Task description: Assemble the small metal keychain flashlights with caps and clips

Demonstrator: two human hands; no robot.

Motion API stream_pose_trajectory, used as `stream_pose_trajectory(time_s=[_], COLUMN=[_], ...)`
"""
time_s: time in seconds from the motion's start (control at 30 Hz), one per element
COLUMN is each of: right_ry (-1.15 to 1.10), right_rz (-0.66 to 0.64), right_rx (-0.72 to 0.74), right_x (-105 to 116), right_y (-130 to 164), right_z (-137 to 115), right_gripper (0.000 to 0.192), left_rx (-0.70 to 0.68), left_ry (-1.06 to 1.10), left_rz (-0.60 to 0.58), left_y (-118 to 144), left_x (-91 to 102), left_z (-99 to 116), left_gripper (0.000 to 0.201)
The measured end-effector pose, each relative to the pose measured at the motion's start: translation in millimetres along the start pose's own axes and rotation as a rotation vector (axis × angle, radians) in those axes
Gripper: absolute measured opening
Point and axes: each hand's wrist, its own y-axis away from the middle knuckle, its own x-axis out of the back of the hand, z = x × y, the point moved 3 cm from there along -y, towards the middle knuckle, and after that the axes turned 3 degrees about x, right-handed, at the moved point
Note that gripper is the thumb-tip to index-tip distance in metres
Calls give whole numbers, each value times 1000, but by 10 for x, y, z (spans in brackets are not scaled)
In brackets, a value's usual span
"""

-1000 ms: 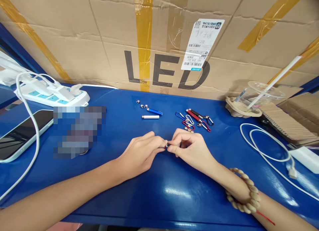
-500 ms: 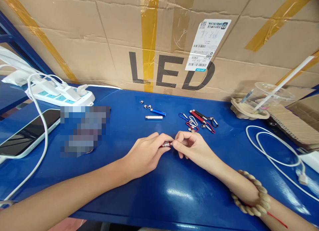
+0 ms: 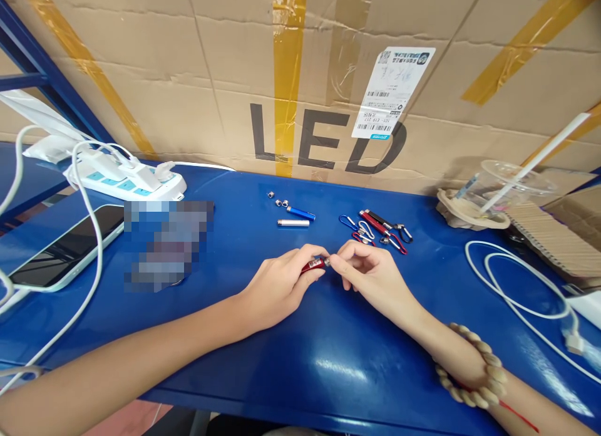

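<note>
My left hand (image 3: 277, 284) grips a small red metal tube (image 3: 313, 264) over the blue table (image 3: 300, 354). My right hand (image 3: 370, 274), with a bead bracelet on the wrist, pinches a tiny part at the tube's right end. Just beyond the hands lie a silver tube (image 3: 293, 222), a blue tube (image 3: 301, 213) and a few small silver caps (image 3: 278, 200). To the right of those is a pile of coloured carabiner clips and red and black tubes (image 3: 379, 228).
A big cardboard box marked LED (image 3: 323, 79) walls off the back. At the left are a phone (image 3: 66, 248), a white power strip (image 3: 126, 178) with cables and a blurred patch. At the right are a plastic cup with a straw (image 3: 498, 188) and a coiled white cable (image 3: 526, 279).
The red tube has come further out of my left hand's fingers and tilts up to the right. Both hands shifted slightly away from me; the view moved a little.
</note>
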Motion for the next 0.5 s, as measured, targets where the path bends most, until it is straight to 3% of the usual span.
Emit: stream_pose_trajectory(time_s=[0.17, 0.5], right_ry=[6, -62], right_rz=[44, -30], right_rx=[63, 12], right_x=[28, 17], right_y=[0, -15], right_z=[11, -3], right_gripper=[31, 23], left_rx=[8, 12], left_ry=[127, 202], left_rz=[-46, -50], left_y=[-3, -2], left_x=[-11, -29], left_z=[-15, -44], left_gripper=[20, 25])
